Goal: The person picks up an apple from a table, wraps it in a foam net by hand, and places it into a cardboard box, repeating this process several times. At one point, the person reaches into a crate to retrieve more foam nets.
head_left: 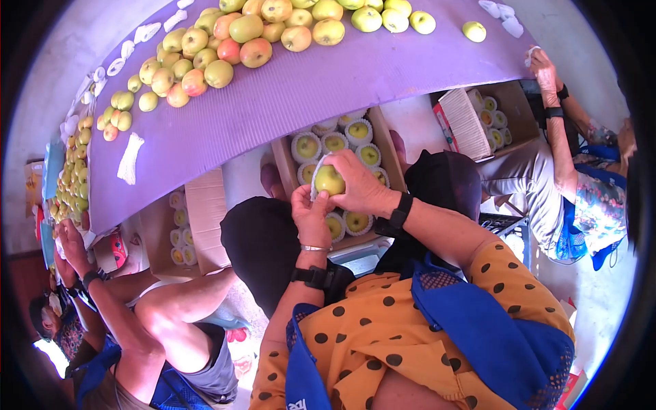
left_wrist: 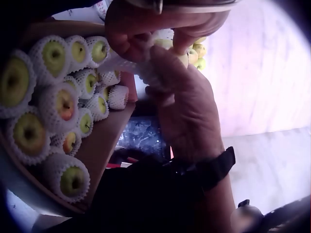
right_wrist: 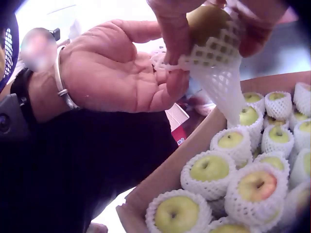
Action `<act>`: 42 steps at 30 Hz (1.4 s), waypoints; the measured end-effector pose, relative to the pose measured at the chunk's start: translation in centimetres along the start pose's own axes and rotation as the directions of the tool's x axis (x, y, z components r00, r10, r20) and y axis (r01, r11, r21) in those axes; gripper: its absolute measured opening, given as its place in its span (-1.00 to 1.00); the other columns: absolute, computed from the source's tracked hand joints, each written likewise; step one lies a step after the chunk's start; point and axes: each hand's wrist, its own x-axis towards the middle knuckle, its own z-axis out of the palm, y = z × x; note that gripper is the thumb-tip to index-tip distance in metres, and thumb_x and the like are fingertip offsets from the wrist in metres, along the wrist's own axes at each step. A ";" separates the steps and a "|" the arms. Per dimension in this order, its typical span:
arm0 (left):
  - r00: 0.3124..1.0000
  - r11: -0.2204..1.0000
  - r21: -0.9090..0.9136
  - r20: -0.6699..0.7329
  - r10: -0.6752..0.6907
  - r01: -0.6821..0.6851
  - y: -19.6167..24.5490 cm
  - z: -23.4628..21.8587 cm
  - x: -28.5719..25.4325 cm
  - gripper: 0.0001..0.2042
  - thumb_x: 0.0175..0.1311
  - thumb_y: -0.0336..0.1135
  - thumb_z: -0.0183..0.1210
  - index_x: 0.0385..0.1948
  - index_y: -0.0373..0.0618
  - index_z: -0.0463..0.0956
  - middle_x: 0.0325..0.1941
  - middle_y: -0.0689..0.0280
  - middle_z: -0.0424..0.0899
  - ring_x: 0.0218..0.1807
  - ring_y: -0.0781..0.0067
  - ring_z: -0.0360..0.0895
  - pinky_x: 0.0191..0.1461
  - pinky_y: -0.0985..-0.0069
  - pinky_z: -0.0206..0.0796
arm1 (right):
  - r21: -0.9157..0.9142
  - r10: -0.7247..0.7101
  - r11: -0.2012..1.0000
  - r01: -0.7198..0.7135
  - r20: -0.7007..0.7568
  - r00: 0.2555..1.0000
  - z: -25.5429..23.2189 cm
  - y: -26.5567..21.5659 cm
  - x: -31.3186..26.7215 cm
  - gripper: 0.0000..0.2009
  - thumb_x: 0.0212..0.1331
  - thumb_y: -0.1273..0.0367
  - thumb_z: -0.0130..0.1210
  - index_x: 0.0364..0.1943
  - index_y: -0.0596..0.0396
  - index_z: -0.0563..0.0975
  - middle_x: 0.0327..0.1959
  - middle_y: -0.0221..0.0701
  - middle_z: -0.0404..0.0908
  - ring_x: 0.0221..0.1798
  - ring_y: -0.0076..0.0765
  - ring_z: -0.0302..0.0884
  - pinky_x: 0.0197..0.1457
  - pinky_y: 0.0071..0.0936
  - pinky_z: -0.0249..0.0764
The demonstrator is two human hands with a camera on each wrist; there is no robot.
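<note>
You are mid-wrap: your right hand (head_left: 362, 191) grips the apple (head_left: 329, 180) from above, fingers (right_wrist: 171, 29) curled round it, held in the air just over the near carton (head_left: 283, 164). Your left hand (head_left: 311, 217) sits just below, fingers (right_wrist: 167, 87) pinching the rim of the white foam net sleeve (right_wrist: 218, 68), which covers the fruit only partway; the top of the apple is bare in the right wrist view. By my reading, the next move calls for drawing the net up evenly while the right hand turns or steadies the fruit, without tearing the mesh.

Near carton: netted apples (right_wrist: 210, 170) packed stalk-up in rows, mostly yellow-green, one reddish; how much free room is left I cannot tell.

Far right, a second carton (head_left: 509, 92) holds more netted fruit.

Purple worktop (head_left: 287, 96) beyond carries loose bare apples (head_left: 232, 41) and spare nets (head_left: 130, 158).
</note>
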 end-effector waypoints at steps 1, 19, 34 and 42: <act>1.000 0.994 -0.104 0.017 -0.020 0.022 0.0 -0.2 0.1 -0.79 0.08 -0.49 0.06 -0.25 -0.13 0.26 -0.32 0.36 0.42 -0.37 0.59 0.40 -0.33 0.63 0.31 | 0.096 -0.005 0.995 0.004 0.017 1.000 -0.4 0.1 0.2 -0.38 -0.41 0.45 0.26 -0.10 0.17 0.25 -0.15 -0.12 0.29 -0.05 -0.06 0.26 0.04 -0.35 0.22; 0.997 0.998 -0.028 -0.058 0.050 -0.051 0.0 -0.4 0.0 -0.89 0.02 -0.55 0.10 -0.44 -0.19 0.36 -0.42 0.33 0.47 -0.44 0.60 0.41 -0.38 0.69 0.32 | 0.132 0.108 0.985 -0.109 0.020 0.994 -0.1 0.7 0.5 -0.43 -0.39 0.39 0.25 -0.16 0.16 0.28 -0.19 -0.20 0.33 -0.07 -0.17 0.31 0.01 -0.39 0.25; 0.996 0.940 -0.338 0.086 -0.018 0.046 1.1 -0.2 0.1 -0.61 0.12 -0.44 0.03 -0.01 -0.15 0.11 0.01 0.22 0.27 -0.01 0.34 0.34 -0.11 0.40 0.37 | 0.564 0.093 0.809 -0.166 0.156 0.983 -1.4 0.7 0.3 -0.58 -0.27 0.55 0.07 -0.17 0.14 0.34 -0.08 -0.24 0.26 -0.02 -0.21 0.27 -0.01 -0.40 0.27; 0.992 0.946 -0.307 0.089 -0.084 0.107 0.3 -0.4 0.4 -0.60 0.13 -0.40 0.04 -0.01 -0.13 0.09 0.02 0.22 0.26 0.01 0.31 0.32 -0.07 0.29 0.34 | 0.160 -0.216 0.961 0.224 -0.065 0.974 -0.3 -0.9 -0.1 -0.56 -0.35 0.58 0.09 -0.21 0.08 0.35 -0.10 -0.25 0.28 -0.01 -0.11 0.25 0.06 -0.33 0.21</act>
